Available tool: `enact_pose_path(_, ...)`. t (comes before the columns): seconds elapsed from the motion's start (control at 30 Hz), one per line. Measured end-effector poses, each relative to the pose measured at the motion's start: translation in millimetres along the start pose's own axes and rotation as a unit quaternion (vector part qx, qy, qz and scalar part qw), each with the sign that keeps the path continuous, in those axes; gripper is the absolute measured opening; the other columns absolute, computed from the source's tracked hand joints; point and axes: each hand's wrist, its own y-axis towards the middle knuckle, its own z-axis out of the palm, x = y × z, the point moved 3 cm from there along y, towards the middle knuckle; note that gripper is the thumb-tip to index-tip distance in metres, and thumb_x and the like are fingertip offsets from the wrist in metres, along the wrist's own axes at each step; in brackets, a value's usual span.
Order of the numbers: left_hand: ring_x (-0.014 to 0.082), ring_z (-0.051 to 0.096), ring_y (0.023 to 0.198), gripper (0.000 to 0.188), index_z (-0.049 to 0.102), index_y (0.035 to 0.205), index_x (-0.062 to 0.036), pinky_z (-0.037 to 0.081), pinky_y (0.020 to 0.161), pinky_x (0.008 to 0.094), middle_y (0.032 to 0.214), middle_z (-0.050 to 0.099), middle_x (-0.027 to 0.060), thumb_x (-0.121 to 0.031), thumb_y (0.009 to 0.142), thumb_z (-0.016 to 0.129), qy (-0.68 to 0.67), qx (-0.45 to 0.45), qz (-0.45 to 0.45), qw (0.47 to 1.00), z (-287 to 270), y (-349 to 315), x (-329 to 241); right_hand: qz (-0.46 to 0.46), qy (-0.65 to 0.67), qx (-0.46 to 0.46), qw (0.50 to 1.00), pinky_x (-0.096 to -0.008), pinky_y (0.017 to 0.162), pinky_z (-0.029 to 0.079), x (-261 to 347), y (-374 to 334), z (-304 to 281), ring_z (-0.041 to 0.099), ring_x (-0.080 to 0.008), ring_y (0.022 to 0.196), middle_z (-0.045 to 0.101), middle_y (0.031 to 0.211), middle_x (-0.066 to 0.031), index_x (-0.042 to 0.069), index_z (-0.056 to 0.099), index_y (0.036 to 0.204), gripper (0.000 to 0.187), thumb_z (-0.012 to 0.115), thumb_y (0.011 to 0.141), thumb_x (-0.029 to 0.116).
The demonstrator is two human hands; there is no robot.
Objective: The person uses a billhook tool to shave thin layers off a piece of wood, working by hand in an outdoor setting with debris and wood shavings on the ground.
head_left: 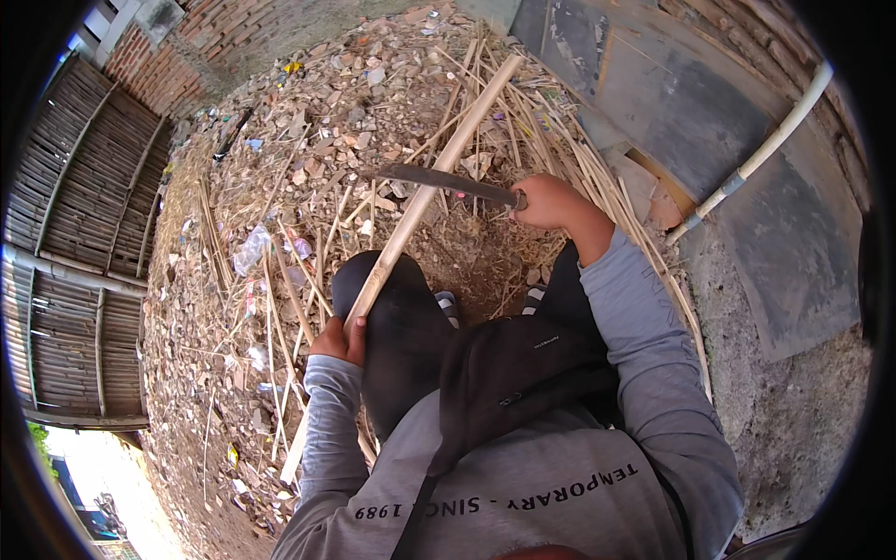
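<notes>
One pale split-bamboo slat [401, 240] slants from the person's near left toward the far middle, above the left thigh. One machete [448, 181] crosses over it; whether the edge touches is unclear. The left hand [341, 342] grips the slat beside the left knee, the sleeve covering part behind. The right hand [546, 203], forearm reaching forward, closes around the mostly hidden handle. Beyond lie thin strips [588, 161], too tangled to count.
</notes>
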Motion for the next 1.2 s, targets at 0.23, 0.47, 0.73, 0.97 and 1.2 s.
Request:
enact_pose_path(0.23,0.0493,0.060,0.070,0.057,0.053,0.079,-0.0014,0.047,0.061,0.0528,0.068,0.060,0.0275,-0.056,0.092,0.051,0.002,-0.007,-0.002,1.000,0,0,-2,0.000,0.011,0.003,1.000,-0.0450,0.079,0.051,-7,4,3,0.065,-0.0365,0.090,0.068,0.093,-0.0166,0.010,0.070,0.104,0.034,0.074,0.075,0.029)
enact_pose_path(0.47,0.0493,0.059,0.069,0.058,0.053,0.079,-0.0010,0.046,0.061,0.0531,0.068,0.060,0.0272,-0.057,0.092,0.051,-0.003,-0.010,0.002,1.000,2,0,2,-0.019,-0.021,0.052,0.998,-0.0447,0.078,0.052,2,5,13,0.065,-0.0347,0.091,0.069,0.093,-0.0148,0.011,0.070,0.104,0.034,0.073,0.076,0.029)
enact_pose_path(0.73,0.0489,0.059,0.069,0.057,0.053,0.079,-0.0011,0.046,0.061,0.0530,0.068,0.059,0.0268,-0.057,0.093,0.051,-0.003,-0.010,0.005,1.000,-1,-1,0,-0.010,-0.040,0.034,0.999,-0.0458,0.077,0.052,6,0,7,0.066,-0.0345,0.091,0.069,0.092,-0.0152,0.010,0.069,0.101,0.032,0.073,0.076,0.029)
enact_pose_path(0.97,0.0488,0.059,0.069,0.058,0.053,0.080,-0.0009,0.046,0.061,0.0527,0.068,0.059,0.0268,-0.057,0.093,0.050,0.000,-0.006,0.002,1.000,0,0,0,0.004,-0.029,0.052,0.998,-0.0457,0.077,0.052,6,1,8,0.066,-0.0346,0.091,0.069,0.093,-0.0151,0.012,0.069,0.101,0.032,0.073,0.076,0.031)
enact_pose_path(1.2,0.0491,0.059,0.069,0.058,0.053,0.080,-0.0005,0.046,0.061,0.0525,0.068,0.059,0.0272,-0.057,0.093,0.051,-0.009,-0.010,0.007,1.000,1,0,1,-0.002,-0.029,0.041,0.999,-0.0458,0.078,0.052,2,3,14,0.066,-0.0337,0.091,0.069,0.094,-0.0139,0.013,0.070,0.102,0.034,0.073,0.077,0.036)
